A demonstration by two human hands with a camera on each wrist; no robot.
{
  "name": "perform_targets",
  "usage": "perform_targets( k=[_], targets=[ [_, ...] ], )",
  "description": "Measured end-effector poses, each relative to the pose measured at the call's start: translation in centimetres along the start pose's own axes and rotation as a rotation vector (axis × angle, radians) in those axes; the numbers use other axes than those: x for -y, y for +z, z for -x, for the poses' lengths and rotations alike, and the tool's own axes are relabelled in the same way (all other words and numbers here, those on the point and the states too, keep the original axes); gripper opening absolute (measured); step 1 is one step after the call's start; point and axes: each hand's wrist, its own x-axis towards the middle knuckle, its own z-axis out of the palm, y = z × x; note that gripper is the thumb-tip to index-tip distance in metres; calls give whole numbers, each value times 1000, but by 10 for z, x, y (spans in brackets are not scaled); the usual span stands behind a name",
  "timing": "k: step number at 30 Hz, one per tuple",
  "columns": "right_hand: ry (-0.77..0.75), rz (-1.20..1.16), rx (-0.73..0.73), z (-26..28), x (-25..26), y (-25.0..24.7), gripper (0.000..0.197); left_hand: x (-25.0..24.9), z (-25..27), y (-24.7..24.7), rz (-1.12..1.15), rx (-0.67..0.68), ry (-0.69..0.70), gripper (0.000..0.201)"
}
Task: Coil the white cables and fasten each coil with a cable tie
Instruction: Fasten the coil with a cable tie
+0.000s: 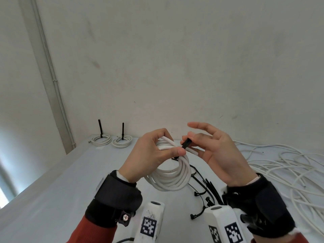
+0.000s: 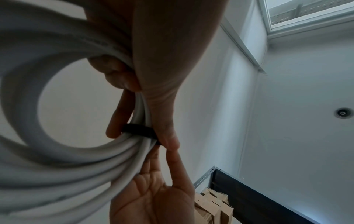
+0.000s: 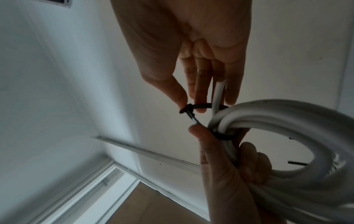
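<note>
so, at the far left two tied coils [image 1: 100,144] already lie on the table [image 1: 70,181]. the left hand [image 1: 150,155] grips the current coil [image 1: 172,181], held above the table, thumb pinning the black cable tie [image 1: 185,144] looped round it. the right hand [image 1: 215,153] pinches the tie's head between thumb and a finger, other fingers [image 1: 203,127] spread. fastening is in hand; next, i judge, the loop wants drawing snug. loose cables [image 1: 263,168] wait at right.
</note>
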Motion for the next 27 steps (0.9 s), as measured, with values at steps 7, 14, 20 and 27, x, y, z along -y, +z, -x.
perform_targets(
  k=[7,14,20,27],
  targets=[
    [45,-172,-7,-2,3,-1,64,-1,3,4,-86,-26,104,37],
    [85,-156,-10,-1,4,-4,66,2,6,9,-228,-30,248,41],
    [-29,401,-130,1,7,-2,27,5,1,1,-469,-127,387,41],
    [106,363,-20,5,9,1,32,13,-3,-11,-911,-237,684,39]
  ],
)
